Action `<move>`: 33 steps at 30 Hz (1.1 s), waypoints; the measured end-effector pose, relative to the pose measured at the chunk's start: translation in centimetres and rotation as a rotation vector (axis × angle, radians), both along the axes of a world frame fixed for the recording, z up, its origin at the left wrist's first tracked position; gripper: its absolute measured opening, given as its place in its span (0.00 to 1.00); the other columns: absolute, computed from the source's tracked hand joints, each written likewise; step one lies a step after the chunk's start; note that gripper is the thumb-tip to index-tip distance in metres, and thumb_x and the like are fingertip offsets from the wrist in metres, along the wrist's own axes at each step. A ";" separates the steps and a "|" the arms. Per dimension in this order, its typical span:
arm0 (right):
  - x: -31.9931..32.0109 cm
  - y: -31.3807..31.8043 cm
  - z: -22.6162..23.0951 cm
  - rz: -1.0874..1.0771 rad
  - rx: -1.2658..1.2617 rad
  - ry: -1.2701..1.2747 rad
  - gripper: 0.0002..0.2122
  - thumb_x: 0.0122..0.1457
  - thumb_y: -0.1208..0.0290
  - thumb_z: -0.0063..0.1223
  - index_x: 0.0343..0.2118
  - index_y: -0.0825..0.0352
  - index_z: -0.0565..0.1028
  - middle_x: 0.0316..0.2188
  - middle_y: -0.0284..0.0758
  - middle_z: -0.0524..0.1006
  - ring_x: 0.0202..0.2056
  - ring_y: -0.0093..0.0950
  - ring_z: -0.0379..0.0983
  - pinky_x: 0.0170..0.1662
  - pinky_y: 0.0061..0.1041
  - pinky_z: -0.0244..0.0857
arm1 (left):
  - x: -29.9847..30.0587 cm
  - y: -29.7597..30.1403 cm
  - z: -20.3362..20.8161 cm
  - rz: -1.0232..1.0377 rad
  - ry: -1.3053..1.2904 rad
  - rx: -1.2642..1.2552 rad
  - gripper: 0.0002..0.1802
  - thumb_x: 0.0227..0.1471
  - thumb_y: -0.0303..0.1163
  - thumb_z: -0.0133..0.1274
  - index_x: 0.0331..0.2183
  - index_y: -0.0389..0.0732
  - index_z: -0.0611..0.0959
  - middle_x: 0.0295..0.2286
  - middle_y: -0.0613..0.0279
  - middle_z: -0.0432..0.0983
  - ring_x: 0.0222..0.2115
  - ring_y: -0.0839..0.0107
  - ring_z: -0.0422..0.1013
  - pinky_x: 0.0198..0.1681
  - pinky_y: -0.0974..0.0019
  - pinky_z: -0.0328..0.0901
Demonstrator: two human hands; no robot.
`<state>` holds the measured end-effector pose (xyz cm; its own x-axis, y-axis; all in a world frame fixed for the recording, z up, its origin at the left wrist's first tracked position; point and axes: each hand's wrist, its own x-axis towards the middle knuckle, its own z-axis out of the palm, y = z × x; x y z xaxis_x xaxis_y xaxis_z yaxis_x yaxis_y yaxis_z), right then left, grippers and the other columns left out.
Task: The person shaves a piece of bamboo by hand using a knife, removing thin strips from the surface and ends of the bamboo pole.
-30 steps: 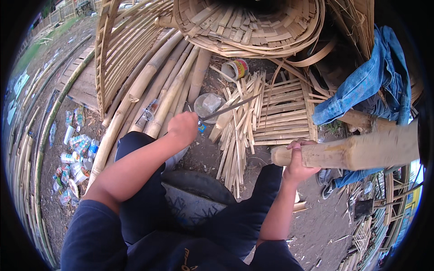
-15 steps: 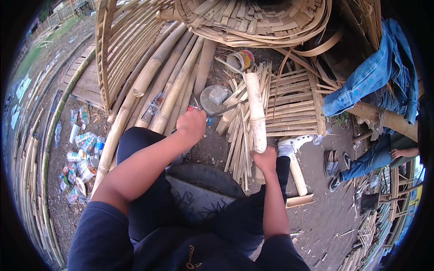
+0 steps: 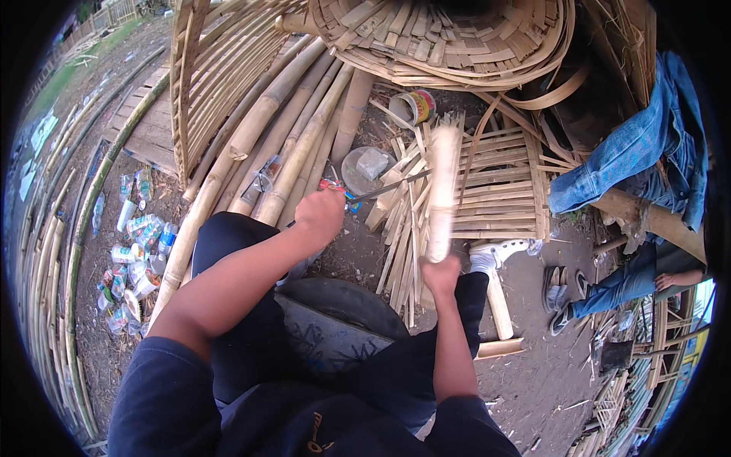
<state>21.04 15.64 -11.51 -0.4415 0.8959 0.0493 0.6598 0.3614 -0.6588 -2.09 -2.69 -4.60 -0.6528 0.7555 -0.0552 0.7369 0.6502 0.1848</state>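
My left hand (image 3: 320, 213) is closed around the handle of a long knife, its dark blade (image 3: 384, 187) reaching right towards the pale split bamboo pieces (image 3: 390, 199). The handle is mostly hidden in the fist. In my right hand (image 3: 441, 277) is the lower end of a thick bamboo length (image 3: 442, 190), which points away from me and is blurred. The blade's tip comes close to the bamboo length; whether they touch I cannot tell. Split bamboo strips (image 3: 403, 263) lie in a heap beneath and beside it.
Long bamboo poles (image 3: 263, 122) lie ahead to the left. A slatted bamboo frame (image 3: 499, 194) is right of the heap. Woven basketwork (image 3: 442, 46) stands ahead. Around me are plastic litter (image 3: 141, 259), a stone (image 3: 371, 163), a tub (image 3: 413, 107), denim cloth (image 3: 647, 145) and another person's legs (image 3: 613, 286).
The bamboo length in my right hand has shifted slightly and is now smeared by motion. My left hand with the knife stays nearly in place. The whole view has moved a little.
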 end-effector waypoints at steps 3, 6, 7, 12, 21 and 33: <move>-0.2 -0.7 -5.4 -0.039 -0.090 -0.139 0.18 0.38 0.65 0.61 0.28 0.76 0.79 0.27 0.54 0.78 0.35 0.46 0.78 0.41 0.36 0.71 | -1.2 -0.5 -0.9 0.024 0.003 0.048 0.09 0.49 0.28 0.50 0.31 0.36 0.81 0.29 0.49 0.79 0.33 0.54 0.78 0.35 0.57 0.74; -0.3 -2.3 -1.9 0.030 -0.038 -0.064 0.16 0.38 0.66 0.61 0.27 0.75 0.79 0.25 0.52 0.78 0.32 0.45 0.78 0.40 0.37 0.72 | -1.0 -1.5 -0.9 0.034 -0.024 0.012 0.08 0.49 0.27 0.49 0.31 0.36 0.82 0.30 0.48 0.79 0.32 0.54 0.78 0.34 0.57 0.74; 0.1 -1.5 -2.2 0.003 -0.093 -0.012 0.15 0.38 0.67 0.61 0.26 0.75 0.78 0.23 0.52 0.78 0.31 0.46 0.78 0.38 0.38 0.72 | -0.6 -1.3 -0.9 0.026 -0.031 -0.014 0.09 0.50 0.28 0.49 0.32 0.38 0.82 0.31 0.50 0.80 0.33 0.55 0.78 0.35 0.57 0.74; -0.5 -0.6 -1.7 0.006 0.045 0.027 0.13 0.38 0.69 0.60 0.26 0.74 0.79 0.22 0.50 0.78 0.29 0.44 0.79 0.37 0.36 0.71 | -0.3 -1.0 -2.0 0.028 0.011 0.034 0.08 0.48 0.26 0.50 0.30 0.37 0.82 0.30 0.47 0.79 0.32 0.54 0.78 0.34 0.57 0.74; -1.3 -1.3 10.8 0.155 0.054 0.596 0.06 0.47 0.80 0.59 0.26 0.71 0.72 0.20 0.32 0.74 0.19 0.22 0.70 0.25 0.23 0.66 | -0.7 -1.6 -2.4 0.081 -0.004 0.051 0.07 0.46 0.26 0.51 0.29 0.37 0.82 0.29 0.49 0.79 0.32 0.54 0.78 0.34 0.57 0.74; -1.8 -1.6 -5.5 -0.002 -0.261 -0.057 0.18 0.38 0.66 0.61 0.29 0.77 0.78 0.26 0.52 0.79 0.33 0.43 0.79 0.39 0.35 0.71 | -1.3 -0.9 -4.3 0.014 0.014 0.002 0.08 0.49 0.28 0.48 0.30 0.35 0.80 0.32 0.45 0.78 0.33 0.54 0.78 0.34 0.59 0.74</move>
